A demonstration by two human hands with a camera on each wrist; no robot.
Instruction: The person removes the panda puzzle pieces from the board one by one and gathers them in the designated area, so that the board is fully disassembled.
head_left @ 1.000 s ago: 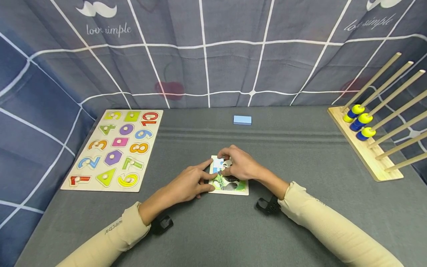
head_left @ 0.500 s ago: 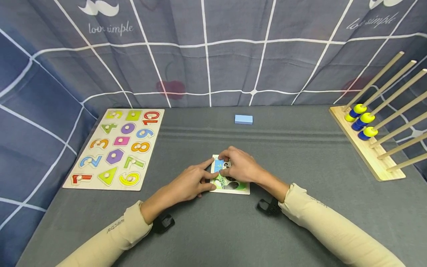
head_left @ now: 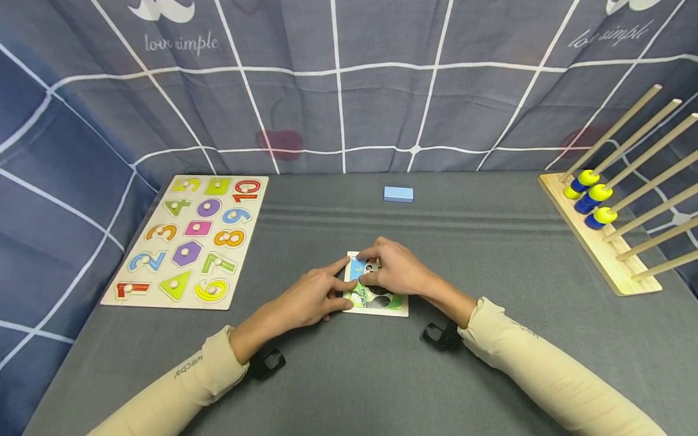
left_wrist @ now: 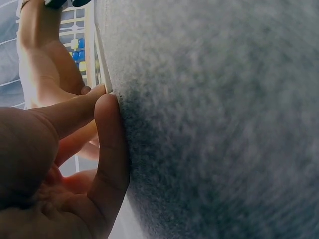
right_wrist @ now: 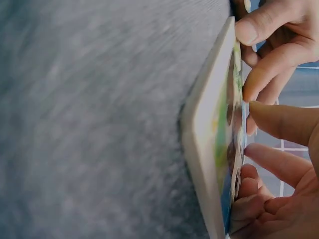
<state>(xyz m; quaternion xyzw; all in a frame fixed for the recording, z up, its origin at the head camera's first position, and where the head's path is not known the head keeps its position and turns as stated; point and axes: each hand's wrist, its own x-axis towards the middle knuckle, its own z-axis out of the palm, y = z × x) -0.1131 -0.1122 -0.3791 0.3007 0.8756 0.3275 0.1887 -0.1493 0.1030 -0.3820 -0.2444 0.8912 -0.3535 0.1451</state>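
Two hands work at one small panda puzzle board (head_left: 382, 310), flat on the gray tabletop (head_left: 349, 381) in the near middle of the scene. The left hand (head_left: 312, 298) has its fingers spread, thumb and fingertips touching the board's left side. The right hand (head_left: 399, 267) presses thumb and fingertips, held apart, on its far left part; whether they pinch a piece, I cannot tell. The picture shows blue at far left, a black-and-white panda, green nearer, inside a pale border.
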